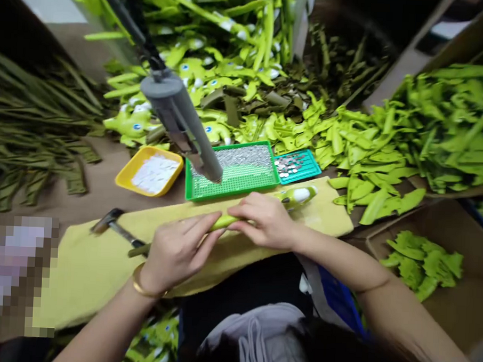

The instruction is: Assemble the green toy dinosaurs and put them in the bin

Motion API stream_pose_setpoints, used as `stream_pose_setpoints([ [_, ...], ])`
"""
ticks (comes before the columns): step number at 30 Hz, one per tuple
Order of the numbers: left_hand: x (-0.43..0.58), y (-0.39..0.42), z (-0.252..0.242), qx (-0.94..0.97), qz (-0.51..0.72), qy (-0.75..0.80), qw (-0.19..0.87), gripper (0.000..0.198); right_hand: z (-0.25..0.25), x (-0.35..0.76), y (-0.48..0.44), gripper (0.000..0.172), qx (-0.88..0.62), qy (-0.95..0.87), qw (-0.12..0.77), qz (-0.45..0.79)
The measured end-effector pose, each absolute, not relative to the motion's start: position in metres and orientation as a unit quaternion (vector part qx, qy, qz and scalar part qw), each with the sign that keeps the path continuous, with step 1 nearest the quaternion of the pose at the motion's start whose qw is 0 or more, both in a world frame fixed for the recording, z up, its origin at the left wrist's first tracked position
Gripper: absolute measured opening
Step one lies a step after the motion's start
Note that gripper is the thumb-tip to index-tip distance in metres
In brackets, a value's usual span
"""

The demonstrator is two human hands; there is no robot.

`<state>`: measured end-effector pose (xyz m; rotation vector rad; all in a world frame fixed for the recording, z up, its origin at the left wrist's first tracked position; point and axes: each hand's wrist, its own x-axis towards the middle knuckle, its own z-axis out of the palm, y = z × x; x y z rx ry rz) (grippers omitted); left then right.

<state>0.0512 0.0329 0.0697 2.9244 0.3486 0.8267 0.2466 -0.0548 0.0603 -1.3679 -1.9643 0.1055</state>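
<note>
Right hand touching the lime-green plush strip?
Touching. The head view shows the right hand closed around the lime-green plush strip, with no gap between them.

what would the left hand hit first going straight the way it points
Most likely the right hand: the left hand points along the green stuffed fabric piece it pinches, toward those fingers, though depth is unclear.

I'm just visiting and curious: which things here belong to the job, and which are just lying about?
In use: left hand, right hand, green stuffed fabric piece.
Lying about: hammer, yellow tray of white patches, green tray of silvery pieces, teal tray, yellow cloth, green fabric cutouts.
</note>
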Motion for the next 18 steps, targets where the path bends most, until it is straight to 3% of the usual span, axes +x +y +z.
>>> stream_pose_setpoints([
  [5, 0.002, 0.059, 0.042, 0.972, 0.217, 0.044, 0.073, 0.061, 0.094, 0.281, -0.071, 0.032, -0.514, -0.765, 0.378, -0.082],
  [8, -0.034, 0.071, 0.025, 0.979, 0.177, 0.07, 0.078, 0.049, 0.109, 0.363, -0.049, 0.017, -0.642, -0.625, 0.431, -0.109],
  [10, -0.035, 0.068, 0.021, 0.978, 0.174, 0.095, 0.061, 0.036, 0.107, 0.434, -0.016, 0.023, -0.78, -0.488, 0.381, -0.092],
  [12, -0.01, 0.056, 0.023, 0.972, 0.194, 0.118, 0.059, 0.034, 0.097, 0.497, 0.026, 0.032, -0.885, -0.381, 0.26, -0.068],
  [13, 0.009, 0.047, 0.025, 0.968, 0.209, 0.127, 0.062, 0.038, 0.091, 0.523, 0.046, 0.036, -0.922, -0.338, 0.181, -0.051],
  [18, 0.11, 0.011, 0.017, 0.943, 0.243, 0.225, 0.021, 0.061, 0.068, 0.577, 0.113, 0.04, -0.951, -0.291, 0.102, -0.016],
])
